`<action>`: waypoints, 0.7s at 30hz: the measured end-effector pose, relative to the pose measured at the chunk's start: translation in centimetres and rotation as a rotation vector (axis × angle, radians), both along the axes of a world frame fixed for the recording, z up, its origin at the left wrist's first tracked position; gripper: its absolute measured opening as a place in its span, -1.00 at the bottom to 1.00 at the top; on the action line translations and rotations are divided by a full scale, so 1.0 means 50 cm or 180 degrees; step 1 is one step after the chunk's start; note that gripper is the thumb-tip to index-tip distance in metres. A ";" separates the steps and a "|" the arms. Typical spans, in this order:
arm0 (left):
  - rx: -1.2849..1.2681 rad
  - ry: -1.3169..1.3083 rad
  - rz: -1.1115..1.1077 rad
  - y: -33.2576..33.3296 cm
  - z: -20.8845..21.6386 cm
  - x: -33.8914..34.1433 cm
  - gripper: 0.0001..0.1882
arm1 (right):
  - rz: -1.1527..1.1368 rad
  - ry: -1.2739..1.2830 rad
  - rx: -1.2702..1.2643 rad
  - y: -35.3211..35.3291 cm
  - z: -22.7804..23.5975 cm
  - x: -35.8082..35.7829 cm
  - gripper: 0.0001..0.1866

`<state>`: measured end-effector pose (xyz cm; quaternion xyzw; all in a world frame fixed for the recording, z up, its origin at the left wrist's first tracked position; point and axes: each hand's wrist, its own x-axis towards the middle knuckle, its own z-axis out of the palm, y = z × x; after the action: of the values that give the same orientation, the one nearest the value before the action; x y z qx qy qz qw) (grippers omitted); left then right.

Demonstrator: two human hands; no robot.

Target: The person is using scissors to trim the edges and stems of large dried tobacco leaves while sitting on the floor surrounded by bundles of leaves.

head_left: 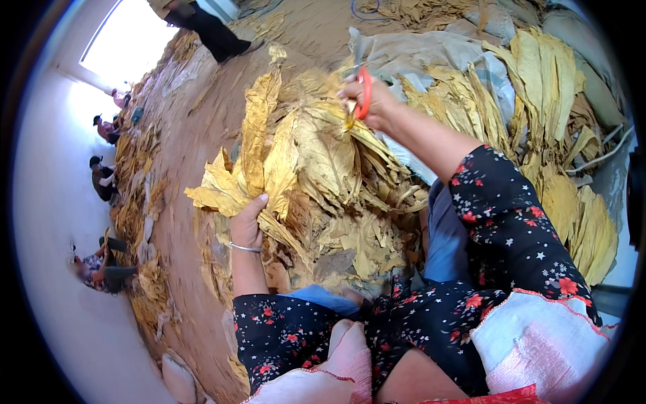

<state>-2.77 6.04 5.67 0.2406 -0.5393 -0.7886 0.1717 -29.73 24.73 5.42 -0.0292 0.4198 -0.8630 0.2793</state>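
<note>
My left hand [249, 223], a bangle at its wrist, is closed round the lower ends of a few yellow dried tobacco leaves [254, 145]. One of those leaves stands up tall and others fan out to the left. Farther off to the right, my right hand [381, 102] grips scissors [365, 94] with red handles, blades pointing away from me. Its fingertips are at the stem ends of more leaves; whether they pinch one I cannot make out. Below and between both hands lies a heap of crumpled dried leaves [330, 161], yellow on top and browner beneath.
Longer yellow leaves [545, 87] are stacked to my right, beside plastic sheeting [431, 54] and stuffed sacks [585, 81]. Leaf heaps [138, 202] line the white wall at left, where several people sit. Another person [208, 30] stands at the far left near a bright opening.
</note>
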 end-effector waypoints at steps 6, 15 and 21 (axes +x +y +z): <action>0.0332 -0.0032 0.0132 -0.025 -0.010 0.023 -0.58 | 0.1617 0.2432 0.2702 0.060 -0.010 -0.036 -0.71; 0.0529 0.0048 0.0187 -0.032 -0.025 0.021 -0.63 | 0.0756 0.1845 0.1574 -0.007 0.009 0.010 -0.69; 0.0413 -0.0126 0.0562 -0.010 -0.056 0.001 -0.67 | 0.1383 0.1643 0.1910 -0.021 0.021 0.113 -0.73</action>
<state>-2.71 5.55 2.89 0.3132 -0.4671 -0.7988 0.2138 -24.07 23.70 6.48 -0.2487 0.6916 -0.5889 0.3362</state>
